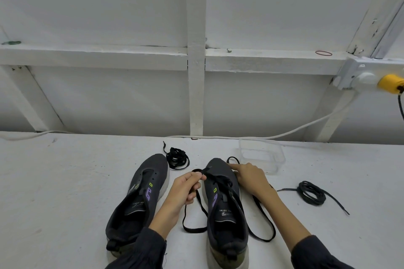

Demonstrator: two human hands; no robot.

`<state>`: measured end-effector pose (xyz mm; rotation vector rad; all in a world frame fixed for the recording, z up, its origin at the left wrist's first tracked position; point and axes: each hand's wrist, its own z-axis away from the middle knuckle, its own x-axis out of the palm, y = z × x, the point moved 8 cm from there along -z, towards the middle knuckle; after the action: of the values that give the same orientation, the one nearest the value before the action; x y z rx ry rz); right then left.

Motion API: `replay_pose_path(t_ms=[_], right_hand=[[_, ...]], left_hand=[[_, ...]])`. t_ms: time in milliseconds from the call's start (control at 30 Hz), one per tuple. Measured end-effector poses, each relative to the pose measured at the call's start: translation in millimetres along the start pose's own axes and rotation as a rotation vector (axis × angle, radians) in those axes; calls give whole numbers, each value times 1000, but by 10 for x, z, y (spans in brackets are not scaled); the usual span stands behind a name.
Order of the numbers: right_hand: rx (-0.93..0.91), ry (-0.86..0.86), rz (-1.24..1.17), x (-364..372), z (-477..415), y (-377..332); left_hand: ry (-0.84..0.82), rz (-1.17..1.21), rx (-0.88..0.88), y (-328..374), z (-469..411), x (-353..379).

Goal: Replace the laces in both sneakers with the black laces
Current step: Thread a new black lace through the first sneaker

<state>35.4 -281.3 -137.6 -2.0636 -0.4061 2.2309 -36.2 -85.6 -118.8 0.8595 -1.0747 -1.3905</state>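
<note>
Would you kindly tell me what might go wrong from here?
1. The black lace pinched by the left hand trails in loose loops either side of the right sneaker; pulling could snag it or leave uneven ends.
2. A coiled lace beyond the left sneaker and another coiled lace at far right are both black; the wrong one might go into that unlaced shoe.

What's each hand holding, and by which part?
Left hand pinches the black lace in a loop near the toe-end eyelets of the laced sneaker. Right hand rests on that sneaker's side, no grip visible.
</note>
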Motion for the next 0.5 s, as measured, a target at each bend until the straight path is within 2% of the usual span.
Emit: replay_pose_path(t_ms=[267,500], right_hand=[[10,171,43,-85,12,39],[55,474,-389,-673,270,109]], left_hand=[[-2,-1,-3,-46,-12,10],[18,-14,39,-42,-49,0]])
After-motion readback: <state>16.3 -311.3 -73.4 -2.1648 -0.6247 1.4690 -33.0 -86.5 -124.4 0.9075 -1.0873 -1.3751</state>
